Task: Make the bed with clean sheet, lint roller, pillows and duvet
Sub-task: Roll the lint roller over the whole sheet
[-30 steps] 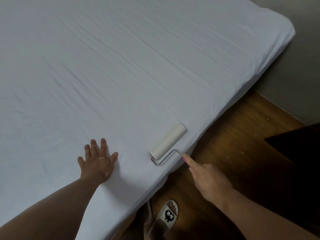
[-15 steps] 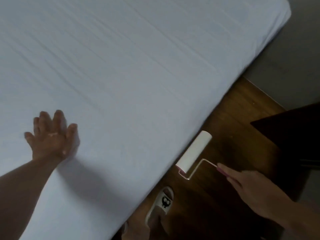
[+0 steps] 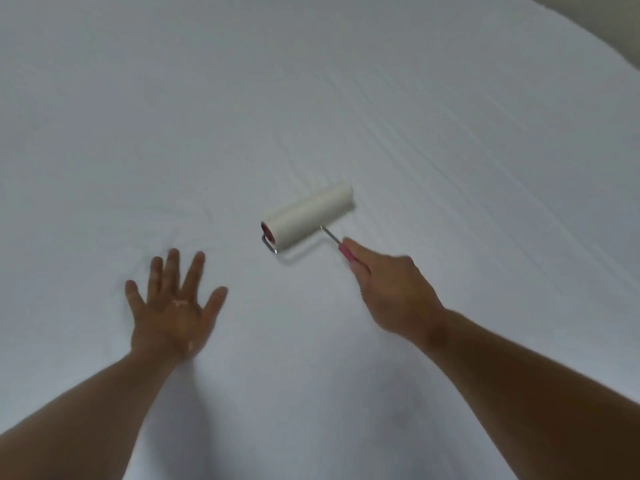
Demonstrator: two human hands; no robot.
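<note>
Two hands: I see both over the bed [image 3: 104, 98], the left hand [image 3: 175, 311] and the right hand [image 3: 394, 292], with bare forearms reaching in from the bottom of the view.
Left hand: it lies flat on the sheet [image 3: 311, 81], palm down, fingers [image 3: 194, 271] straight and spread, holding nothing. Faint creases fan out from it, so I judge it is pressing the cloth taut.
Right hand: it grips the pink handle [image 3: 347, 252] of the lint roller [image 3: 308, 216], wrapped round it, with only the handle's tip showing past the knuckles.
Lint roller: the white drum sits on the sheet near the middle of the bed, ahead of the left hand and to its right, apart from it. A wire arm runs from the handle round to the drum's left end. The drum is a little blurred. Its shadow hugs it, so I take it to be touching the cloth.
Sheet: it is pale and spread over all the mattress I can see, with fine parallel creases on the right side. How its edges are tucked is out of view.
Done, as I judge: the clean sheet is on and rolling is under way.
Left to do: the rest of the sheet needs rolling. I see no pillows and no duvet, so I put the task at less than half done.
</note>
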